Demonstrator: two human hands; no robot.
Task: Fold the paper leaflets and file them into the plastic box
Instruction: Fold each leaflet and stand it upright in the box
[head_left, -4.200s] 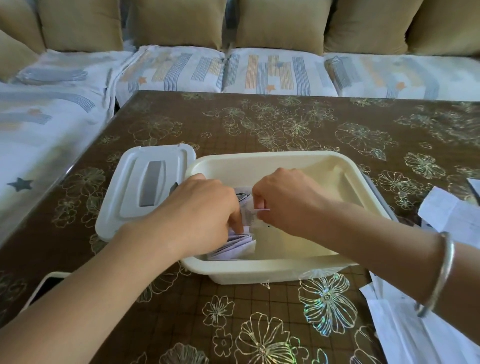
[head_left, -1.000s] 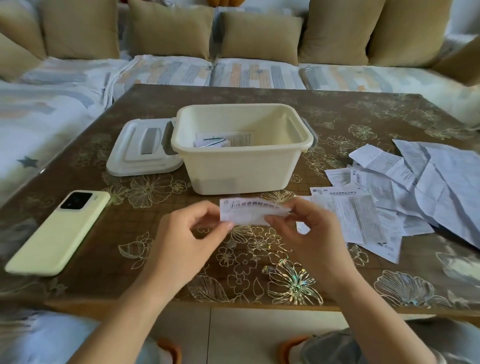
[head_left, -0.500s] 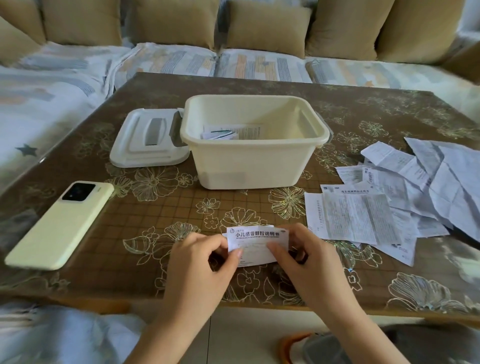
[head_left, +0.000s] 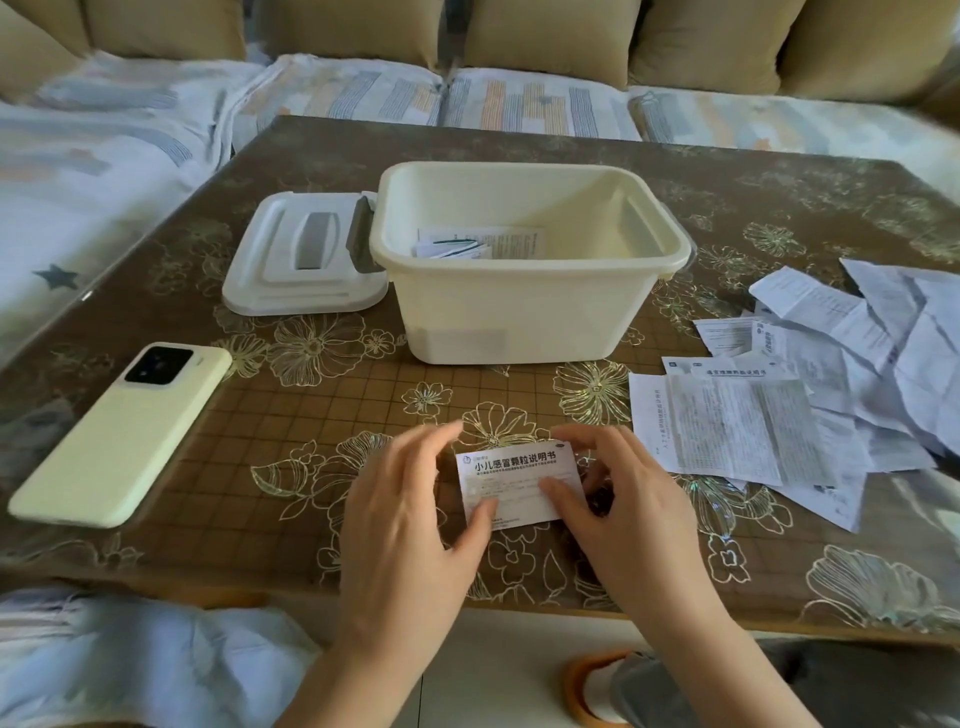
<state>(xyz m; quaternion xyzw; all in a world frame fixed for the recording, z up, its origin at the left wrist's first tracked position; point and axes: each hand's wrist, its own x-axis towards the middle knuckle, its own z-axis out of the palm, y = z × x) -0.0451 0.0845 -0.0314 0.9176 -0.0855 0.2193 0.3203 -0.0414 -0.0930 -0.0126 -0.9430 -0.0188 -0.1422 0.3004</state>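
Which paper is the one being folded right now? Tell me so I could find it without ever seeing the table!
Start at the cream plastic box in the middle of the brown flowery table. Come straight toward the near edge, to the small folded leaflet pinched between the left hand and right hand. Unlike the loose open sheets piled to the right, it is compact, with bold black characters across its top.

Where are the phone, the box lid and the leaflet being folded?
phone (head_left: 122, 434): head view, middle of its pale yellow back.
box lid (head_left: 306, 254): head view, beside its grey handle.
leaflet (head_left: 514, 478): head view, printed face between both hands.
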